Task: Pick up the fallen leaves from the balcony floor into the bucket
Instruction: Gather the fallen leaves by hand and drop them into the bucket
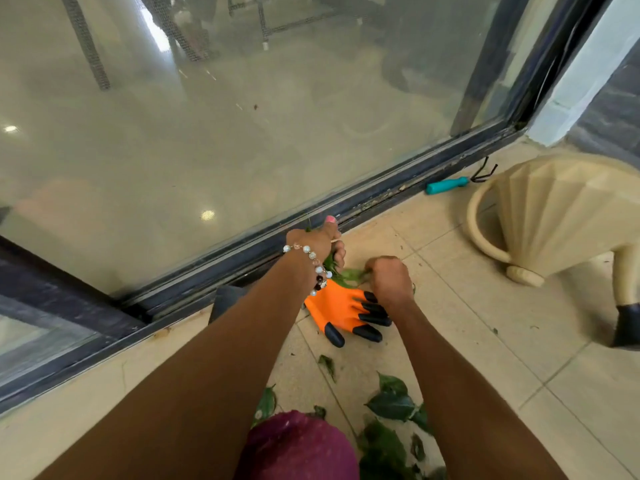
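Leaves (pixel 341 276) gripped between both hands, above glove (pixel 341 308)

**Green leaves on the balcony floor, some already in hand**

A few green leaves (pixel 334 266) are bunched in the curled fingers of the left hand (pixel 320 242), close to the door track. The right hand (pixel 389 278) pinches another leaf (pixel 353 274) just beside it. Loose leaves (pixel 393 405), dark green and curled, lie flat on the beige floor tiles (pixel 485 341) nearer the camera, with small torn scraps scattered around them.
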A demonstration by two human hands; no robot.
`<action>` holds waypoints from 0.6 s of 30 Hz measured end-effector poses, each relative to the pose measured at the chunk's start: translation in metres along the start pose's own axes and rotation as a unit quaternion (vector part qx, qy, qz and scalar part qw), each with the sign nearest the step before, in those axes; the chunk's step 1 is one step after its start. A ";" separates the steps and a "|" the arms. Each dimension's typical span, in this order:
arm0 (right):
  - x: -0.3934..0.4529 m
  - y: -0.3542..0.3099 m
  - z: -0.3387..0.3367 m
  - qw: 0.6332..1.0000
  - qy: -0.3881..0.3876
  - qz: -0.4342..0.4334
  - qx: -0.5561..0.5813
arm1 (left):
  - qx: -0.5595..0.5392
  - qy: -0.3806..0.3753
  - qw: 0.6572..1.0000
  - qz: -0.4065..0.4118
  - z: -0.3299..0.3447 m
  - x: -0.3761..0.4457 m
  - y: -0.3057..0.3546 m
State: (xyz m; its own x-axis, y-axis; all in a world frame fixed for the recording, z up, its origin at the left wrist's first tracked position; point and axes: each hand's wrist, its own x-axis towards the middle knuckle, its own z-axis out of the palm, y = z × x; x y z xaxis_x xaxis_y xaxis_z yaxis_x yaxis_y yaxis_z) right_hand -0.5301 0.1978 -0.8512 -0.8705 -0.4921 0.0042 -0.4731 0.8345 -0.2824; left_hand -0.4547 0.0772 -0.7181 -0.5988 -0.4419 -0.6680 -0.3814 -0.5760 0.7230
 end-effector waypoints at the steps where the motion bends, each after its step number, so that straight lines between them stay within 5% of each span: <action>1: 0.000 0.001 -0.006 0.992 0.052 0.069 0.097 | 0.028 0.004 1.000 0.007 0.002 0.000 -0.003; 3: -0.003 -0.002 -0.025 0.923 0.139 0.175 0.312 | 0.101 0.020 0.994 0.037 0.006 0.003 -0.008; 5: -0.016 -0.014 -0.049 0.850 0.135 0.171 0.480 | 0.199 0.032 0.976 0.081 0.011 0.006 -0.015; 9: -0.045 -0.027 -0.081 0.808 0.021 0.034 0.588 | 0.282 0.006 0.954 0.100 0.026 -0.001 -0.020; 11: -0.051 -0.012 -0.080 0.797 -0.001 0.048 0.602 | 0.304 0.011 0.947 0.102 0.030 -0.002 -0.021; 12: -0.050 0.000 -0.074 0.810 0.019 0.077 0.582 | 0.301 0.016 0.948 0.102 0.029 0.000 -0.022; 14: -0.044 0.032 -0.053 0.903 0.059 0.124 0.408 | 0.295 0.017 0.952 0.081 0.028 0.004 -0.024; 16: -0.045 0.054 -0.027 0.981 -0.026 0.083 0.173 | 0.333 0.011 0.940 0.069 0.026 0.005 -0.024; 18: -0.054 0.063 -0.003 0.994 -0.095 0.027 0.045 | 0.413 0.022 0.906 0.091 0.024 0.002 -0.020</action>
State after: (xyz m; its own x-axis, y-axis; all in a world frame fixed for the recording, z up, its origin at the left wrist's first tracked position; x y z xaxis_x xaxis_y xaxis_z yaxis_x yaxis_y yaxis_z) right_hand -0.5131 0.2778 -0.8668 -0.8488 -0.4927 -0.1915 -0.4053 0.8392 -0.3626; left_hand -0.4653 0.1048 -0.7293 -0.6830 -0.5147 -0.5182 -0.6870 0.2117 0.6952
